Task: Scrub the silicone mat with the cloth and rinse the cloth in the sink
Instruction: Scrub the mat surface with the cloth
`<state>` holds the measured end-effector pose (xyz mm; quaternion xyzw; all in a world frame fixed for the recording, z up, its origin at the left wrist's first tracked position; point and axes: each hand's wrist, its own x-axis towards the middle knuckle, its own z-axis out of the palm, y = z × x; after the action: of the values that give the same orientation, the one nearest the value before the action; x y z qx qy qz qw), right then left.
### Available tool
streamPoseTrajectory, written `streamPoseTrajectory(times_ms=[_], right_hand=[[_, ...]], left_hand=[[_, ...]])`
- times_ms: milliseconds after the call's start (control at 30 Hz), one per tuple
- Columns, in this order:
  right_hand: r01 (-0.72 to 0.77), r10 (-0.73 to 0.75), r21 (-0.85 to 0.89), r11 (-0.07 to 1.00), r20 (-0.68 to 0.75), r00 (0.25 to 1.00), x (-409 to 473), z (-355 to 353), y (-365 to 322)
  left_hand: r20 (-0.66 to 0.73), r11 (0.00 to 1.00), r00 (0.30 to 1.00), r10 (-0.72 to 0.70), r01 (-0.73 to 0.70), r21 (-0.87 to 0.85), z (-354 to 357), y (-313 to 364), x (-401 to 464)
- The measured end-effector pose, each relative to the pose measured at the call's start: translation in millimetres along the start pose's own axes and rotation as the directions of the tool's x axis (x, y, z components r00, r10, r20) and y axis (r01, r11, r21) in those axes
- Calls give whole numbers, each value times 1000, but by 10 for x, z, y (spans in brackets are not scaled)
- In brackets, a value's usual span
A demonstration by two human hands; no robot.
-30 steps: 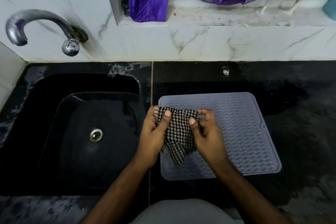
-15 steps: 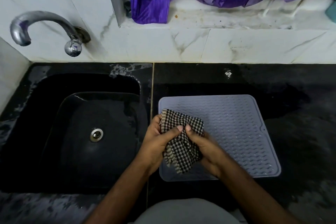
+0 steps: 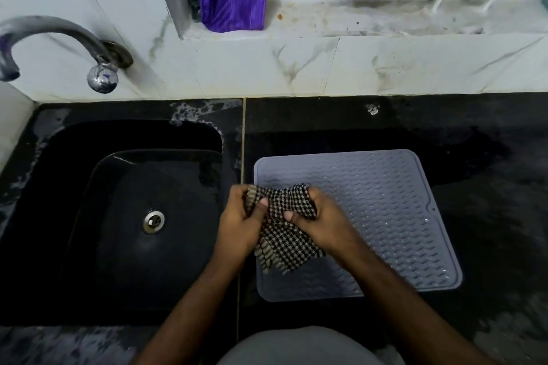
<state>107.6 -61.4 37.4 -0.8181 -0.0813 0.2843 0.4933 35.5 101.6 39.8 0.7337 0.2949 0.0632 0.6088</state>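
— Grey ribbed silicone mat: where does it lie, and what are the hands doing?

— It lies flat on the black wet countertop, right of centre in the frame, just beside the black sink. Both hands are over its left part. The left hand has its fingers curled round the upper left end of the black-and-white checked cloth, thumb pressed onto the fabric. The right hand grips the upper right end the same way, thumb on top.

— And the cloth itself?

— Bunched between the two hands, its loose lower end hanging down toward the bottom of the frame over the mat's left side. Whether that end touches the mat, I cannot tell.

— Counts?

— One mat, one cloth, two hands, one sink with one round metal drain, and one curved metal tap on the white tiled wall at upper left. Purple fabric hangs in the window at the top of the frame.
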Motion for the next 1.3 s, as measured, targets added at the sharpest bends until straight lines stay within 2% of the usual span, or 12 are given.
streamPoseTrajectory(times_ms=[100,200,333,400,467,533,600,667,733,833,1100,1300], right_hand=[[48,-49,-79,996,-15,999,146,47,-19],[158,-189,-277,948,-87,978,345,76,-178],[165,-384,-699,695,-167,908,560,72,-285],[126,-373,-730,672,-187,909,689,98,-252],[93,-317,-739,667,-169,933,793,132,-157],[89,-279,-761,643,-124,952,833,158,-30],[99,-289,-766,636,-118,950,845,163,82],[91,-295,-762,641,-135,946,863,174,111],[94,-282,-766,636,-118,952,883,221,76],[142,-221,-778,612,4,975,896,313,-2],[161,-302,-876,455,18,953,1048,379,104],[129,-168,-819,559,40,985,1109,345,-151]], left_hand=[[23,831,943,-332,304,-466,53,-25,18],[59,764,953,-297,275,-584,39,-19,109],[194,676,962,-193,274,-684,80,30,257],[191,798,969,-158,239,-554,195,-42,297],[62,967,996,-62,75,-245,304,-158,331],[-14,983,987,157,-155,96,322,-284,399],[13,921,955,296,-289,259,337,-365,454],[-8,896,946,323,-303,325,402,-370,442],[-133,893,944,303,-232,385,541,-362,397],[-267,933,933,243,-149,328,729,-338,356],[-257,907,927,274,-160,390,828,-495,410],[-235,867,912,337,-203,456,802,-560,421]])
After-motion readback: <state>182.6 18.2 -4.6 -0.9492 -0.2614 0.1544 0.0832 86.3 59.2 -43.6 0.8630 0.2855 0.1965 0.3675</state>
